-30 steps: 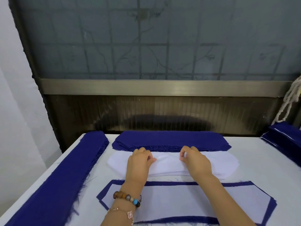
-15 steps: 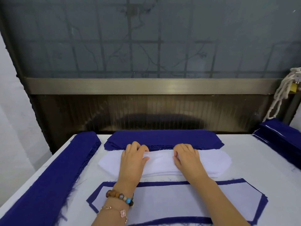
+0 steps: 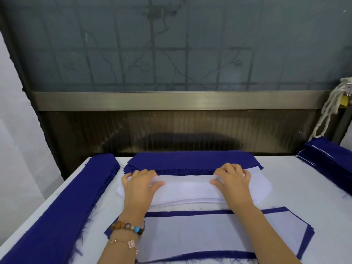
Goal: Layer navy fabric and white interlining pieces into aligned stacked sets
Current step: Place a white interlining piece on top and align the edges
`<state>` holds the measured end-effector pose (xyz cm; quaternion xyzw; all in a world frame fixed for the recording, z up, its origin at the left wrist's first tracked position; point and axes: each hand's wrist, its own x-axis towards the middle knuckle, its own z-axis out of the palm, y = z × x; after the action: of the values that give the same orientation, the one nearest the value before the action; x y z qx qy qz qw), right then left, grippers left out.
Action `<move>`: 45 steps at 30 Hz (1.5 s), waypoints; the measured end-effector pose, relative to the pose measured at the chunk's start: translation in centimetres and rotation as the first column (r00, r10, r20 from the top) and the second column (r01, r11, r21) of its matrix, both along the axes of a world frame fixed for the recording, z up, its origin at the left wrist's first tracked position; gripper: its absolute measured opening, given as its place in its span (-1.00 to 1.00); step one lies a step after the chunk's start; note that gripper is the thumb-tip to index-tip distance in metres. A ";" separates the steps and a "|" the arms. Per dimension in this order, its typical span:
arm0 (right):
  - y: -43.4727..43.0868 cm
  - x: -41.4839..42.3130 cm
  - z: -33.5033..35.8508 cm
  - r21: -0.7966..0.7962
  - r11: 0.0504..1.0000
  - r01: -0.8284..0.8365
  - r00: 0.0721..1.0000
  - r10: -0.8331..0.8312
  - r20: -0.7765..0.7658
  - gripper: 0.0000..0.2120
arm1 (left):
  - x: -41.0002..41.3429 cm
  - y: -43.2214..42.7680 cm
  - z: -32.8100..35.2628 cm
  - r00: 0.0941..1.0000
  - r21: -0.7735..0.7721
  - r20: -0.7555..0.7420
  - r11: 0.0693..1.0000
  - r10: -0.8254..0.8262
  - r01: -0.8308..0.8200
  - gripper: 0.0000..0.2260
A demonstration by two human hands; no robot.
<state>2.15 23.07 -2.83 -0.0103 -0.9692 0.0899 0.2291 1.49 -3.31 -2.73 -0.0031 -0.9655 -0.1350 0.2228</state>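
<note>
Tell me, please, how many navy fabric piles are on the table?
4: long navy fabric pile at left, rear pile, right pile, nearest pile under white interlining. Others may be hidden.

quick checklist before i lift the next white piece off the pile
1. Left hand gripping the white interlining stack: ok, fingers curl over its far edge and the thumb lies on top.
2. Right hand gripping the same stack: ok, same hold.
3. Only one ply taken: cannot tell, the fingers hide the far edge.
4. White stack squared: not ok, the near edge fans out slightly.
5. Layered set in front lying flat, white inside the navy border: ok.
6. Navy stack behind, close by: ok.
</note>
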 end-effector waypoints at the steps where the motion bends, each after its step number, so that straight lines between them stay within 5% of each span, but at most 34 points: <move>1: 0.6 0.0 0.1 -0.017 0.999 0.034 0.999 -0.033 0.017 -0.76 | 0.0 -0.7 0.0 1.000 0.037 0.004 0.999 0.025 -0.025 -0.79; 8: 4.6 0.3 0.0 -0.229 0.939 0.255 0.967 -0.253 0.036 -0.74 | 0.3 -4.7 -0.6 0.990 0.403 0.065 0.904 0.126 -0.142 -0.75; 15: 6.5 0.1 -0.5 -0.409 0.804 0.431 0.899 -0.424 0.113 -0.69 | 0.2 -4.5 -0.8 0.980 0.433 0.083 0.879 0.183 -0.201 -0.70; 23: 6.6 0.3 -0.8 -0.567 0.728 0.385 0.901 -0.430 0.059 -0.72 | 0.4 -3.8 -0.6 0.966 0.390 0.095 0.884 0.241 -0.259 -0.57; 28: 5.8 1.3 0.3 -0.525 0.767 0.370 0.893 -0.449 -0.027 -0.74 | 0.7 -3.5 1.0 0.969 0.528 -0.070 0.833 0.237 -0.166 -0.79; 33: 6.8 3.2 2.0 -0.693 0.707 0.141 0.935 -0.326 -0.142 -0.89 | 2.8 -3.2 3.2 0.922 0.382 -0.236 0.902 0.306 -0.202 -0.81; 37: 8.1 5.0 3.3 -0.697 0.706 0.128 0.940 -0.309 -0.141 -0.91 | 4.7 -3.3 4.3 0.981 0.701 -0.139 0.714 0.134 0.002 -0.77; 42: 9.4 8.6 2.9 -0.686 0.708 0.168 0.963 -0.266 -0.039 -0.91 | 7.9 -3.8 3.3 0.997 0.804 0.049 0.589 0.065 -0.078 -0.65; 45: 10.0 10.7 1.6 -0.691 0.701 0.176 0.977 -0.208 0.038 -0.95 | 9.4 -4.0 1.3 0.991 0.788 0.128 0.604 0.028 -0.119 -0.64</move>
<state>12.86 33.05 -1.27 -0.1939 -0.8541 0.4200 0.2378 10.93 -7.34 -1.40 0.1428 -0.8148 -0.5397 0.1566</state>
